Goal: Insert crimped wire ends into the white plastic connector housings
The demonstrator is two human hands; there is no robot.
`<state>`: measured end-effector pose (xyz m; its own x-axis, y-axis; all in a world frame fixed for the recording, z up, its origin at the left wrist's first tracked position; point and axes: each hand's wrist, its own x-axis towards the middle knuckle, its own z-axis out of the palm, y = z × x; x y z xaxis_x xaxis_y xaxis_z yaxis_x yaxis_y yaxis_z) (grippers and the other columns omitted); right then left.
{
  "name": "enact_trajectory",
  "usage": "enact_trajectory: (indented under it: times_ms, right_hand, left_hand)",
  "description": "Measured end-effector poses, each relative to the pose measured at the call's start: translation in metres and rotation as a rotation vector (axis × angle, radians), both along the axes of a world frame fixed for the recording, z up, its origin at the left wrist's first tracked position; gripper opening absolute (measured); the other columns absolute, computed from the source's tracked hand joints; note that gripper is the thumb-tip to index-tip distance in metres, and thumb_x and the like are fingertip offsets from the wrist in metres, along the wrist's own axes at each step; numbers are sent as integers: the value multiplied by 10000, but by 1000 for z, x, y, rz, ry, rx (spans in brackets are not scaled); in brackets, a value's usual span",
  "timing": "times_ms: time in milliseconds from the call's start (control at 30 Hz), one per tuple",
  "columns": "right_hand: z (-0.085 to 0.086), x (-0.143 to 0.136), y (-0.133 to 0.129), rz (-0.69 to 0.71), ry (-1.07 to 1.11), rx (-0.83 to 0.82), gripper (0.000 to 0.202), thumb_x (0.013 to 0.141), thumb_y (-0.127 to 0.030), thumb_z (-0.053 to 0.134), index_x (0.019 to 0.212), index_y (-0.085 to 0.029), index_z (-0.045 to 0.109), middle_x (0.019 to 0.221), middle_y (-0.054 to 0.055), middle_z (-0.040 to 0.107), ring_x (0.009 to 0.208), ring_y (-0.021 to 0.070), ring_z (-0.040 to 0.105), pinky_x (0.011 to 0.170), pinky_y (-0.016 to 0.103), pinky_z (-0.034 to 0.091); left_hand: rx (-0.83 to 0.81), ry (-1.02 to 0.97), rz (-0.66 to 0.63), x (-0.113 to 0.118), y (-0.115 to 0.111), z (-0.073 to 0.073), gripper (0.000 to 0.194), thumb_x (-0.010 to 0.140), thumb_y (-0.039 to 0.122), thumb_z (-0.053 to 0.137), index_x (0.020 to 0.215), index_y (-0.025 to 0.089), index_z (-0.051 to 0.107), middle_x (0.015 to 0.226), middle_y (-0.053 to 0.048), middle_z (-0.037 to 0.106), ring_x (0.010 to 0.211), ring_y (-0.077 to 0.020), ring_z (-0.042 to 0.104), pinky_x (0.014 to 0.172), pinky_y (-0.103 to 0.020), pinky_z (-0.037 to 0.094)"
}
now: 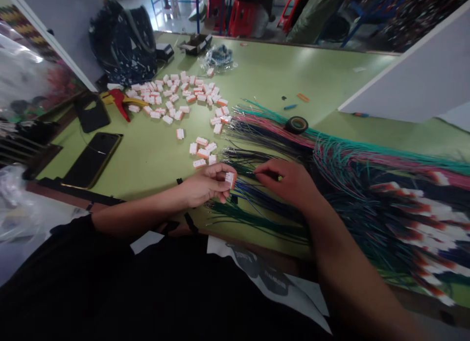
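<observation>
Between the thumb and fingers of my left hand (206, 185) is a white and orange connector housing (230, 180). My right hand (284, 180) is closed in a pinch just to the right of it, on a thin dark wire (251, 173) whose bare metal end points toward the housing. Under and around both hands lie bundles of blue wires (253, 196), black wires (244, 155) and green wires (253, 221). Several loose connector housings (202, 154) lie just beyond my left hand. The fingertips of my right hand are partly hidden.
A larger pile of housings (183, 93) covers the back left. Red-and-yellow pliers (119, 103), a phone (92, 159) and a dark bag (125, 44) are on the left. A black tape roll (296, 125) rests by the teal wires (385, 147). Finished-looking wired connectors (433, 228) heap at right.
</observation>
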<state>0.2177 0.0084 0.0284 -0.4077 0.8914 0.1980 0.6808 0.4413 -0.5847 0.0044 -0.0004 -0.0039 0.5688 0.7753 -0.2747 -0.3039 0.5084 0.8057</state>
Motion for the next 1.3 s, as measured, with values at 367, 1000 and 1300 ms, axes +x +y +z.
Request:
enact_trajectory:
  times_ms: [367,1000,1300]
  right_hand:
    - [-4,-23,-14,-73,-95,-9,169,738,-261,516,680,-181,654,632,5,624,583,119,523,550,242,331]
    - [-5,-37,-20,-121,-224,12,188,753,-264,482,635,-201,614,600,18,600,555,134,492,512,262,266]
    - [-6,-29,-13,-42,-84,-82,163,772,-281,515,704,-197,637,634,3,617,563,119,495,538,238,320]
  left_hand:
    - [6,-1,7,1,1,-1,318,647,68,676,929,149,553,659,33,590,517,-87,587,440,-176,452]
    - [114,126,49,4,-4,-1,289,673,123,674,936,142,555,610,58,582,481,-67,567,451,-179,458]
    - [61,130,50,5,-1,-5,313,671,123,682,958,146,559,633,53,576,500,-70,571,468,-188,471]
